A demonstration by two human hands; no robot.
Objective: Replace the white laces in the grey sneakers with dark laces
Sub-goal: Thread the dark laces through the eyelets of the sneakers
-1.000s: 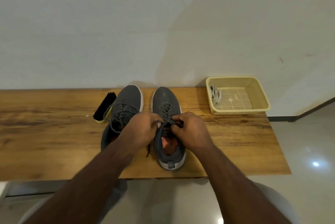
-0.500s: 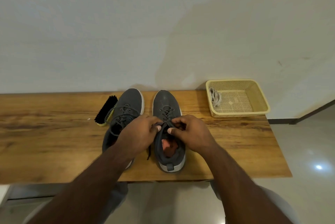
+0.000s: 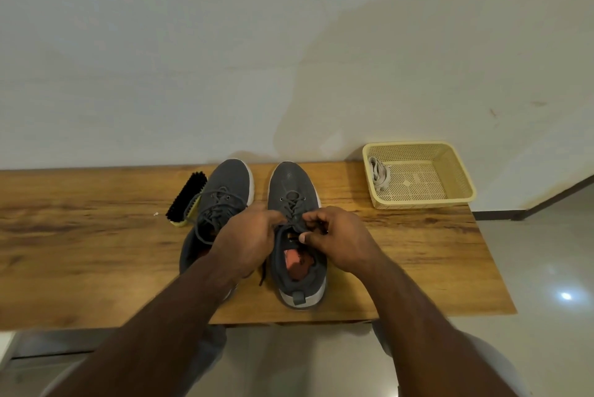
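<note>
Fingers of the left hand (image 3: 247,240) and right hand (image 3: 337,237) pinched the dark lace (image 3: 291,203) at the top eyelets of the right sneaker (image 3: 297,236) on the table (image 3: 80,252). Uneven pulling could have left 1 end short or slipped an eyelet; the white laces (image 3: 379,173) lay in the basket (image 3: 463,178).

1. Two bare forearms enter from the lower edge of the head view; no sleeves reach into the frame.
2. Left hand (image 3: 247,244): no ring, watch or band visible on the hand or wrist.
3. Right hand (image 3: 340,240): likewise unadorned; a short, pale thumbnail shows.
4. Below the forearms, light grey fabric shows at both sides, apparently trousers over the knees; blurred, details unclear.
</note>
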